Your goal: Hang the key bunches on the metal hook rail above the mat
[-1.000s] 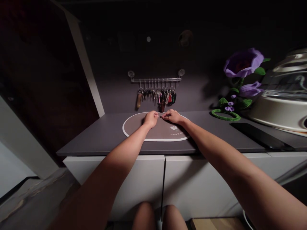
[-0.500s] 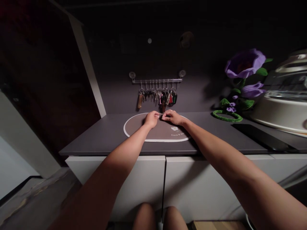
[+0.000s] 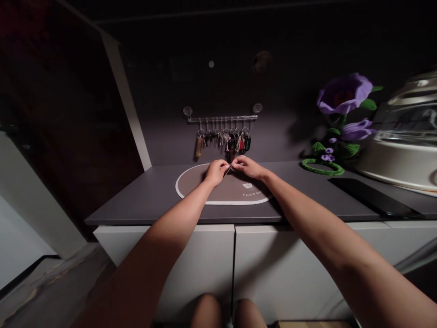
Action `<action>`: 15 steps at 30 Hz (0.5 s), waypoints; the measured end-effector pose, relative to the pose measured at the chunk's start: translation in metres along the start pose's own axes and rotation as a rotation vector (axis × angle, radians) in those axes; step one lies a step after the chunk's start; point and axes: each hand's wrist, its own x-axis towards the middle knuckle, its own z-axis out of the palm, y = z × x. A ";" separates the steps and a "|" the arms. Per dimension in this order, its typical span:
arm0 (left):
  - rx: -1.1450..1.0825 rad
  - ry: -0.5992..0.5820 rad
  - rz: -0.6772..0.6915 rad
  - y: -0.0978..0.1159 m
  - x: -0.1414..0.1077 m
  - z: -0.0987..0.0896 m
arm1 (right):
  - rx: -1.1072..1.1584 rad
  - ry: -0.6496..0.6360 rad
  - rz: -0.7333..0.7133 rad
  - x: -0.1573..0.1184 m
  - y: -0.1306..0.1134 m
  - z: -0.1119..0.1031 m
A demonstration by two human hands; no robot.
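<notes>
Both hands meet over the far part of a brown oval mat [image 3: 191,182] with a white rim. My left hand [image 3: 215,172] is closed in a pinch, thumb and forefinger forward. Facing it, my right hand [image 3: 251,167] pinches as well, its fingertips touching or nearly touching the left ones. Between them shows a small thin shiny piece [image 3: 227,171], too small to name. Just behind the fingers, several bunches of keys [image 3: 223,138] hang from a clear hook rail [image 3: 221,119] on the wall.
A purple flower ornament [image 3: 344,93] with a green ring base stands on the dark counter [image 3: 136,196] at right. Beside it are a flat black panel [image 3: 368,196] and a large cream appliance with a clear cover [image 3: 399,155]. White cabinet doors [image 3: 201,255] lie below.
My two hands have come closer together, closing the small gap between their fingertips. A thin shiny piece now shows at the fingers. The view has shifted slightly.
</notes>
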 end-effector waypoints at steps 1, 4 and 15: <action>-0.025 0.006 -0.004 0.001 0.000 0.000 | 0.065 0.003 0.028 0.000 -0.001 0.001; -0.142 0.022 -0.040 0.003 0.000 0.001 | 0.226 0.017 0.068 -0.001 -0.003 0.004; -0.381 0.111 -0.071 0.005 0.003 0.004 | 0.509 0.109 0.119 -0.002 -0.009 0.013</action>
